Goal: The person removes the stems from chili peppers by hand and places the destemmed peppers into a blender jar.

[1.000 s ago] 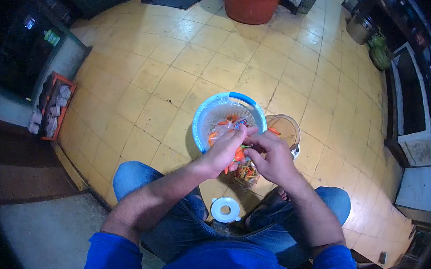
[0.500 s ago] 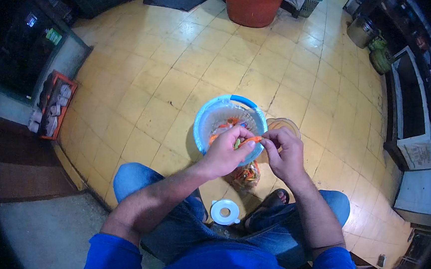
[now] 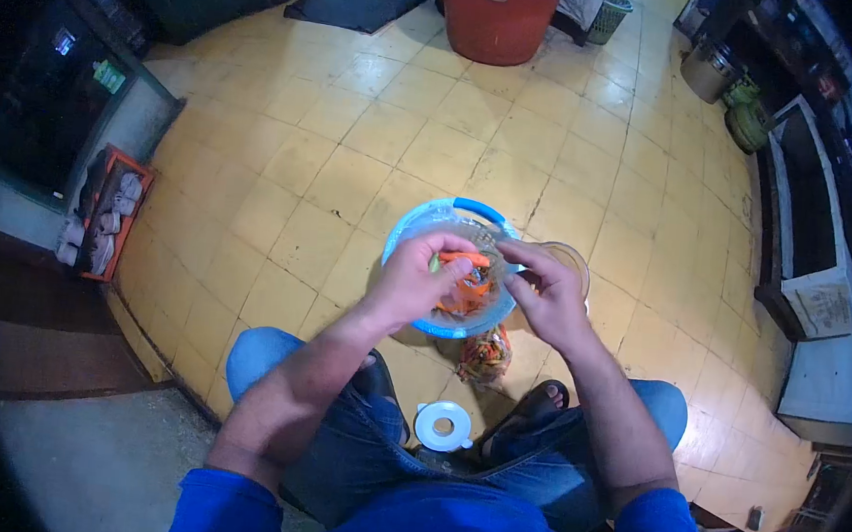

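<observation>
My left hand (image 3: 420,277) is closed on chili peppers (image 3: 466,258), an orange one and a green one, above the left side of a blue-rimmed basin (image 3: 395,308). More orange and red chilies (image 3: 465,303) lie inside the basin, partly covered by my fingers. Over the basin's right rim, my right hand (image 3: 549,299) has its thumb and fingers apart, and no pepper shows between them. A clear bag of mixed chilies (image 3: 485,357) rests on the floor just in front of the basin. Partly behind my right hand is a round, shallow dish (image 3: 577,260).
Between my feet sits a white ring-shaped lid (image 3: 442,426). A red tub (image 3: 498,19) stands on the tiled floor (image 3: 285,167) at the far side. Along the left is an orange shoe rack (image 3: 113,215); green gas cylinders (image 3: 747,125) and a cabinet (image 3: 815,214) line the right.
My right hand has moved away from the orange chili and its fingers have opened. The left hand has shifted slightly left with the peppers in it.
</observation>
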{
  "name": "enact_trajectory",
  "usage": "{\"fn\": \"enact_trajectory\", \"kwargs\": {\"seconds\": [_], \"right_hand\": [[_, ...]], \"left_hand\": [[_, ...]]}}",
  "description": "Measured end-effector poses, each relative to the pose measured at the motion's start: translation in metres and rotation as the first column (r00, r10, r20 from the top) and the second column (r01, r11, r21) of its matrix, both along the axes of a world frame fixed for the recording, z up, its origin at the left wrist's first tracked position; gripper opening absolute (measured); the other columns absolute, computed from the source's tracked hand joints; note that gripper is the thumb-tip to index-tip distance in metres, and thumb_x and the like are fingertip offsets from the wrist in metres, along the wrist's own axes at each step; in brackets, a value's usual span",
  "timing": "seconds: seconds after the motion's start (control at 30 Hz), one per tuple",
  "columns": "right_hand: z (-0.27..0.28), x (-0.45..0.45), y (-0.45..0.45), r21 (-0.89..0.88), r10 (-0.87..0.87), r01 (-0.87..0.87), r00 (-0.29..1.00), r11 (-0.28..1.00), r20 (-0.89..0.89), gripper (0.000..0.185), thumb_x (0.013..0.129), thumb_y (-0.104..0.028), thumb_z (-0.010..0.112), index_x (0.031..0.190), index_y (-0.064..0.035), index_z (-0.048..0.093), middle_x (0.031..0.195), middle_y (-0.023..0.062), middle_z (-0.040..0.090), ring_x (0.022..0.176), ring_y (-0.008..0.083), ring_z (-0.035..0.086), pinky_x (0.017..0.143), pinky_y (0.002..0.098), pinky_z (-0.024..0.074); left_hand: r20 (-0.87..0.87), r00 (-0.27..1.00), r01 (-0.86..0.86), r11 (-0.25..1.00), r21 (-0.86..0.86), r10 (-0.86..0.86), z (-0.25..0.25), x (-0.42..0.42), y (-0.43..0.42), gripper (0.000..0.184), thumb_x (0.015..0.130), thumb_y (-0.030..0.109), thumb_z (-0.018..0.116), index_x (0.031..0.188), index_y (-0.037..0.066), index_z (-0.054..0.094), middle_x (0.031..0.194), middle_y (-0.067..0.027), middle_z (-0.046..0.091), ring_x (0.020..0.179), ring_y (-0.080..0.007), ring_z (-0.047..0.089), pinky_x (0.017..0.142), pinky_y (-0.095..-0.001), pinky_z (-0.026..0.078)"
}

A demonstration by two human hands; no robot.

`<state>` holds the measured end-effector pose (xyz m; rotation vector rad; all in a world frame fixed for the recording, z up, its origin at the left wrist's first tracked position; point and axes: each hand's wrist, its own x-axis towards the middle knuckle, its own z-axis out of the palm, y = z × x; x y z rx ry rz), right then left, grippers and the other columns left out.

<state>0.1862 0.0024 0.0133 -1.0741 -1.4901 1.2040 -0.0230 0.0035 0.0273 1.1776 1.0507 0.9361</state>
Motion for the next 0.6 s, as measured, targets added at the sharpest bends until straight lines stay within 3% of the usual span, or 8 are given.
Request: {"fn": "enact_trajectory", "kwargs": {"seconds": [0.07,0.1,0.17,0.2,0.27,0.33,0.4,0.6], "right_hand": [[0.017,-0.006,-0.007,0.118,-0.008,-0.013,0.983,0.993,0.182,0.028,0.084,0.000,0.065,0.111,-0.0058,0.068,0.090,0.0079,0.069,0.084,0.0157,0.065,0.075,0.0289,0.0525],[0.016,-0.003,-0.007,0.117,-0.008,-0.014,0.983,0.993,0.182,0.028,0.084,0.000,0.065,0.111,-0.0058,0.068,0.090,0.0079,0.069,0.084,0.0157,0.065,0.075,0.0289,0.0525],[0.013,0.006,-0.007,0.035,0.064,-0.079,0.950,0.996,0.305,0.024,0.086,-0.002,0.065,0.110,-0.0029,0.067,0.095,0.0080,0.069,0.087,0.0142,0.066,0.081,0.0285,0.0533],[0.010,0.013,-0.005,0.034,0.064,-0.078,0.950,0.996,0.305,0.024,0.086,-0.002,0.065,0.110,-0.0029,0.067,0.095,0.0080,0.069,0.087,0.0142,0.066,0.081,0.0285,0.0533],[0.004,0.025,0.001,-0.073,0.042,-0.036,0.995,0.997,0.086,0.022,0.088,-0.003,0.065,0.110,0.0005,0.065,0.096,0.0071,0.068,0.086,0.0130,0.065,0.082,0.0284,0.0534],[0.019,0.023,-0.001,-0.152,0.124,-0.126,0.992,0.980,-0.023,0.027,0.090,-0.001,0.063,0.116,0.0021,0.059,0.095,0.0056,0.066,0.087,0.0127,0.064,0.083,0.0276,0.0527],[0.020,0.015,-0.009,-0.272,0.254,-0.322,0.933,0.907,-0.255,0.034,0.090,0.001,0.062,0.122,0.0005,0.053,0.094,0.0035,0.063,0.088,0.0117,0.062,0.083,0.0279,0.0523],[0.017,0.017,-0.011,-0.256,0.243,-0.253,0.967,0.933,-0.069,0.032,0.089,0.004,0.059,0.120,-0.0005,0.052,0.090,0.0013,0.058,0.083,0.0090,0.059,0.076,0.0252,0.0506]], "left_hand": [[0.002,1.000,0.014,0.982,-0.189,-0.014,0.001,0.008,-0.007,0.024,0.090,0.011,0.065,0.111,0.000,0.065,0.104,-0.0090,0.068,0.100,-0.0144,0.063,0.090,-0.0314,0.050],[0.002,1.000,0.014,0.982,-0.190,-0.014,-0.005,0.011,-0.008,0.024,0.090,0.011,0.065,0.111,0.000,0.065,0.104,-0.0090,0.068,0.100,-0.0144,0.063,0.090,-0.0314,0.050],[-0.157,0.983,0.124,0.980,0.157,-0.100,-0.023,0.017,-0.009,0.030,0.087,0.009,0.067,0.114,-0.001,0.064,0.108,-0.0113,0.068,0.103,-0.0177,0.063,0.095,-0.0325,0.047],[-0.156,0.983,0.125,0.980,0.156,-0.100,-0.017,0.018,-0.010,0.030,0.087,0.009,0.067,0.114,-0.001,0.064,0.108,-0.0113,0.068,0.103,-0.0177,0.063,0.095,-0.0325,0.047],[-0.194,0.974,0.148,0.974,0.174,-0.113,-0.003,0.019,-0.015,0.032,0.084,0.008,0.069,0.114,-0.002,0.064,0.109,-0.0127,0.068,0.106,-0.0194,0.062,0.097,-0.0333,0.046],[-0.171,0.978,0.149,0.973,0.177,-0.119,-0.004,0.021,-0.016,0.033,0.083,0.009,0.070,0.114,-0.002,0.064,0.109,-0.0119,0.068,0.107,-0.0191,0.062,0.096,-0.0331,0.046],[-0.149,0.980,0.157,0.971,0.181,-0.131,-0.006,0.026,-0.018,0.034,0.083,0.009,0.071,0.114,-0.002,0.063,0.109,-0.0110,0.067,0.108,-0.0187,0.061,0.095,-0.0328,0.047],[-0.153,0.986,0.091,0.982,0.163,-0.066,-0.020,0.033,-0.026,0.045,0.081,0.008,0.074,0.120,0.002,0.054,0.100,-0.0058,0.062,0.099,-0.0152,0.060,0.092,-0.0329,0.047]]}}
